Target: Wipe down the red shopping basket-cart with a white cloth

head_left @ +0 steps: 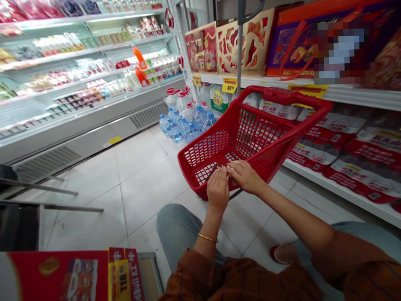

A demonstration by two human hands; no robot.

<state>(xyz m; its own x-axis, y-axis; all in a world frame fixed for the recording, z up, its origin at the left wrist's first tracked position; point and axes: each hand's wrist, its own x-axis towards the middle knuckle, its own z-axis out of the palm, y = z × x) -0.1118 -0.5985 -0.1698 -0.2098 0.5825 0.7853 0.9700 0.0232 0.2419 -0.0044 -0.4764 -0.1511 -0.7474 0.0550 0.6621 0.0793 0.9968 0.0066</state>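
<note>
I am crouched in a shop aisle in front of a red plastic shopping basket [269,141] that stands tilted on the floor with its opening toward me. My left hand [217,188] rests on the basket's near rim with its fingers curled over the edge. My right hand [245,175] lies beside it on the same rim, fingers bent down onto the plastic. The two hands touch each other. No goods show inside the basket. Its handle [284,97] arches over the far side.
Shelves on the right hold flat red-and-white packs [352,171] and gift boxes [249,43] above. Water bottles [186,122] stand on the floor ahead. A chilled cabinet [69,85] runs along the left. A red carton [67,282] sits at bottom left.
</note>
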